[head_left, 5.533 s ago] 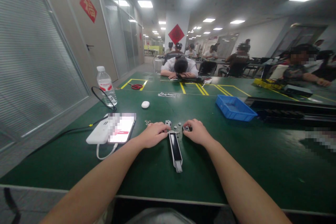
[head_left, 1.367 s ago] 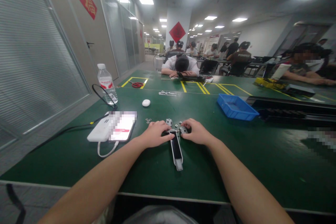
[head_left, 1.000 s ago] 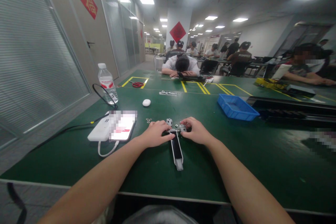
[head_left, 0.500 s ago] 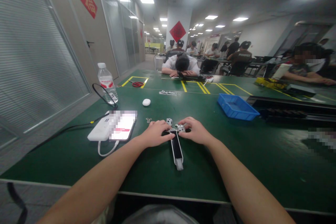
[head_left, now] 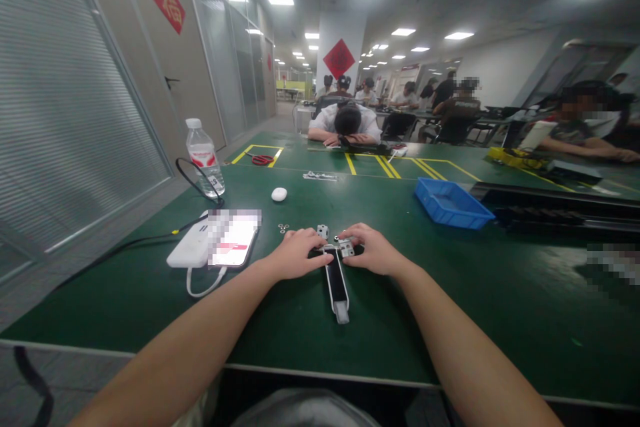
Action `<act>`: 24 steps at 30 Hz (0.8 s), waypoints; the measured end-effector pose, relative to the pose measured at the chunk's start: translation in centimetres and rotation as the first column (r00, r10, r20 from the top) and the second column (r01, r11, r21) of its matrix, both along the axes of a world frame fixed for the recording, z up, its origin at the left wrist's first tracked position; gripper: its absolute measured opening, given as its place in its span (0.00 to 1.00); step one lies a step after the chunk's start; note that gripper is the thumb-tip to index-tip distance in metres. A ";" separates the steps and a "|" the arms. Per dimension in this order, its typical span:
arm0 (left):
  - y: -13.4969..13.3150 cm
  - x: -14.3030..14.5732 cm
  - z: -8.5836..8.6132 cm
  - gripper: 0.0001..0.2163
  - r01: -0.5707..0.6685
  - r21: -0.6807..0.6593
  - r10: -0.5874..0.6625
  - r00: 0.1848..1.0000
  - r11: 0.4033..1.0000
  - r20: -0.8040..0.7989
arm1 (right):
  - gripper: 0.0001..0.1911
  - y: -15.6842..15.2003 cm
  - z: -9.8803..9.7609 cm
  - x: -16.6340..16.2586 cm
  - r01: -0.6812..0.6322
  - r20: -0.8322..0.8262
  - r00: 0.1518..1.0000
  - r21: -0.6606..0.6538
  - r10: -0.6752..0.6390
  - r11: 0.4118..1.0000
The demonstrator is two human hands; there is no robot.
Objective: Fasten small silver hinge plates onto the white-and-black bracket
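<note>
A slim white device with a long black face (head_left: 337, 280) and a greyish tip lies lengthwise on the green table. At its far end my left hand (head_left: 299, 253) is closed, thumb on the black face and fingers along the side. My right hand (head_left: 375, 250) pinches a small silver metal block with holes (head_left: 346, 247) just right of that same end. Another silver metal block (head_left: 323, 232) rests right beyond my left fingertips. Several small rings (head_left: 283, 229) lie beyond my left hand. Fingers partly hide where the device and block come together.
To the left are a white power bank (head_left: 187, 247), a lit phone (head_left: 233, 240) with a cable, and a water bottle (head_left: 205, 160). A white earphone case (head_left: 279, 195) lies ahead. A blue tray (head_left: 453, 203) stands right; a person (head_left: 347, 121) leans on the far edge.
The metal block in my right hand has turned slightly and its holed face shows more. My left hand and the white device stay in place.
</note>
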State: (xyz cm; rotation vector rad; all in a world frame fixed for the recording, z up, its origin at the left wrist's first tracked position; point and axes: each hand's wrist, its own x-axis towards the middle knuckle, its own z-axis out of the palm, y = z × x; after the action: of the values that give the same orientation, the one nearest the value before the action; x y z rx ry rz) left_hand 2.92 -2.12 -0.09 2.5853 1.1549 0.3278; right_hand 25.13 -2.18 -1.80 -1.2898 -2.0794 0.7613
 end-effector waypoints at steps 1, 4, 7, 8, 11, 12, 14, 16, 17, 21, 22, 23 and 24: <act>0.0 0.0 0.0 0.16 -0.003 0.000 0.003 1.000 1.000 -0.003 | 0.22 0.0 0.0 0.0 0.000 0.015 1.000 0.001 0.000 1.000; 0.0 0.1 0.0 0.16 -0.011 0.003 0.011 1.000 1.000 -0.013 | 0.21 0.1 0.0 0.0 0.001 0.060 0.998 0.014 -0.001 1.000; -0.1 0.1 0.1 0.16 -0.013 -0.002 0.013 1.000 1.000 -0.015 | 0.20 0.1 0.1 0.1 -0.006 0.086 0.996 0.034 0.003 0.999; -0.1 0.1 0.1 0.16 -0.014 -0.005 0.014 1.000 1.000 -0.013 | 0.20 0.1 0.1 0.1 -0.010 0.095 0.995 0.040 0.006 0.999; -0.1 0.1 0.2 0.16 -0.012 -0.014 0.012 1.000 1.000 -0.004 | 0.20 0.1 0.1 0.2 -0.016 0.120 0.993 0.064 0.008 0.998; -0.1 0.1 0.2 0.16 -0.012 -0.014 0.012 1.000 1.000 -0.002 | 0.20 0.2 0.0 0.2 -0.017 0.127 0.992 0.072 0.008 0.997; -0.1 0.1 0.3 0.16 -0.011 -0.014 0.011 1.000 1.000 -0.001 | 0.20 0.3 -0.1 0.2 -0.017 0.134 0.991 0.077 0.007 0.997; -0.1 0.2 0.2 0.16 -0.009 -0.013 0.009 1.000 1.000 0.001 | 0.20 0.3 -0.3 0.2 -0.019 0.133 0.991 0.075 0.009 0.997; -0.1 0.1 0.2 0.16 -0.008 -0.014 0.008 1.000 1.000 0.003 | 0.21 0.3 -0.3 0.2 -0.019 0.131 0.991 0.075 0.009 0.997; -0.1 0.1 0.3 0.16 -0.011 -0.019 0.011 1.000 1.000 0.002 | 0.20 0.3 -0.4 0.2 -0.007 0.125 0.992 0.081 -0.003 0.997; -0.1 0.1 0.3 0.16 -0.010 -0.019 0.010 1.000 1.000 0.001 | 0.20 0.2 -0.4 0.1 -0.004 0.125 0.992 0.082 -0.006 0.997; -0.1 0.2 0.3 0.16 -0.008 -0.019 0.008 1.000 1.000 0.002 | 0.20 0.2 -0.3 0.1 -0.002 0.125 0.992 0.082 -0.008 0.997; -0.1 0.2 0.3 0.16 -0.006 -0.018 0.006 1.000 1.000 0.003 | 0.20 0.1 -0.3 0.0 -0.001 0.124 0.992 0.082 -0.010 0.997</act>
State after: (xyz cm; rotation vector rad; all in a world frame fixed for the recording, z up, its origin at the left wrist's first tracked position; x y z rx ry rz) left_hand 3.09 -2.24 0.21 2.5658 1.1598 0.3207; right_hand 25.13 -2.04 -2.11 -1.3260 -2.1809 0.6004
